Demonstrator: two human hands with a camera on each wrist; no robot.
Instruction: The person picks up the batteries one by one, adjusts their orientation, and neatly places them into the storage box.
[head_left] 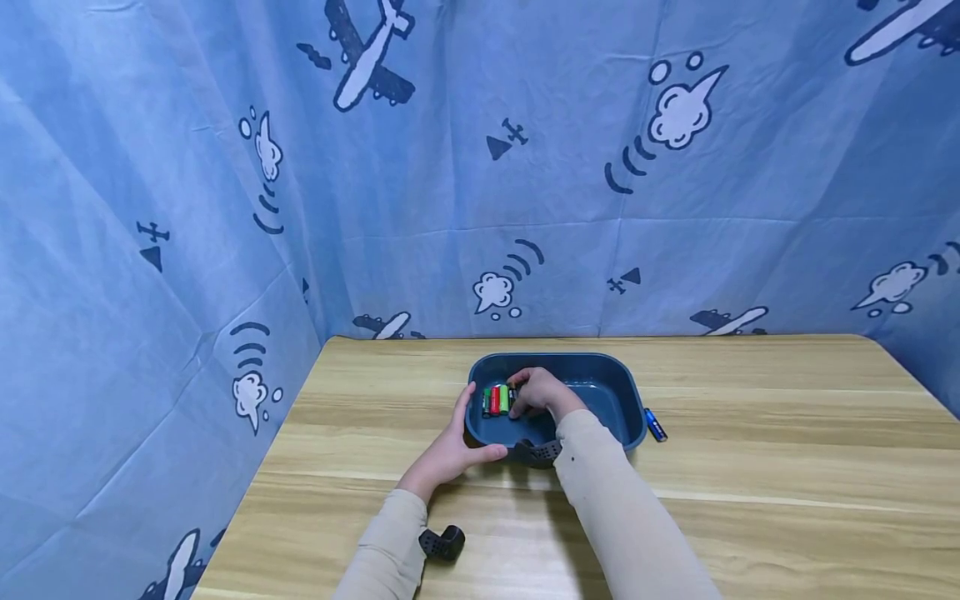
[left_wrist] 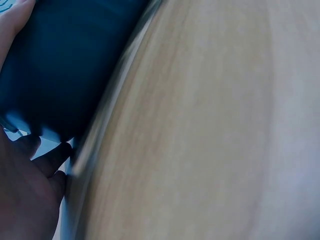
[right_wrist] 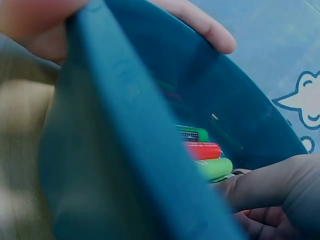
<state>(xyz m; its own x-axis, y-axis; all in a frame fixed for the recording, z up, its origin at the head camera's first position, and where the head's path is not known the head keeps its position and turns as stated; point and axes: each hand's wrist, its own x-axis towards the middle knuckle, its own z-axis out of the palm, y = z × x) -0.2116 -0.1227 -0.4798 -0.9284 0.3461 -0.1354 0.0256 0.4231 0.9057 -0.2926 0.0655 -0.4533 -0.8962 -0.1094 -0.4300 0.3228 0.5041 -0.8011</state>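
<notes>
A dark blue rectangular box (head_left: 600, 398) stands on the table. At its left end my left hand (head_left: 448, 450) grips it, thumb along the front wall and fingers on the left wall; the left wrist view shows those fingers (left_wrist: 52, 161) against the box. Inside, a dark green battery (head_left: 486, 402), a red battery (head_left: 495, 401) and a light green battery (head_left: 504, 400) lie side by side. Beside them my right hand (head_left: 542, 390) pinches a dark battery (head_left: 513, 392), mostly covered by the fingers. In the right wrist view the near wall hides part of the row.
A blue battery (head_left: 656, 424) lies on the wooden table (head_left: 787, 450), just right of the box. Behind the table hangs a blue curtain (head_left: 555, 275) with printed planes and clouds, which also runs along the left side.
</notes>
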